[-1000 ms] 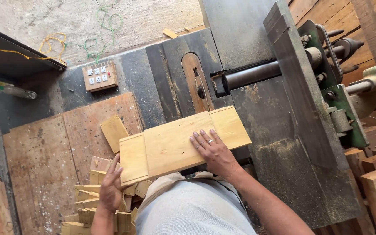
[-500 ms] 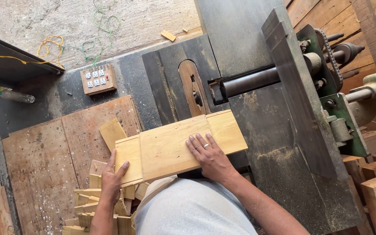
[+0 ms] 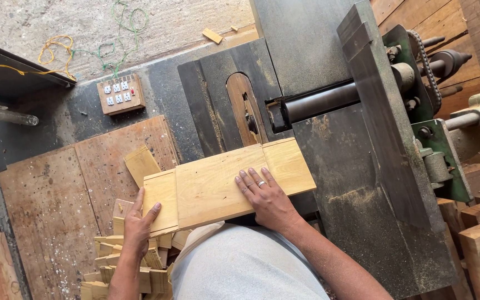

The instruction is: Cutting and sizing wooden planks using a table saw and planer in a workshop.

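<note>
Both hands, left hand [image 3: 138, 225] and right hand [image 3: 266, 195], press flat on the board [image 3: 212, 183], seemingly before the saw slot [image 3: 245, 108].

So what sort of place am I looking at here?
Most likely a small woodworking shop. A table saw with its blade slot takes up the middle, the right hand and left hand hold a pale wooden board on it, and cut wood offcuts are piled below.
</note>
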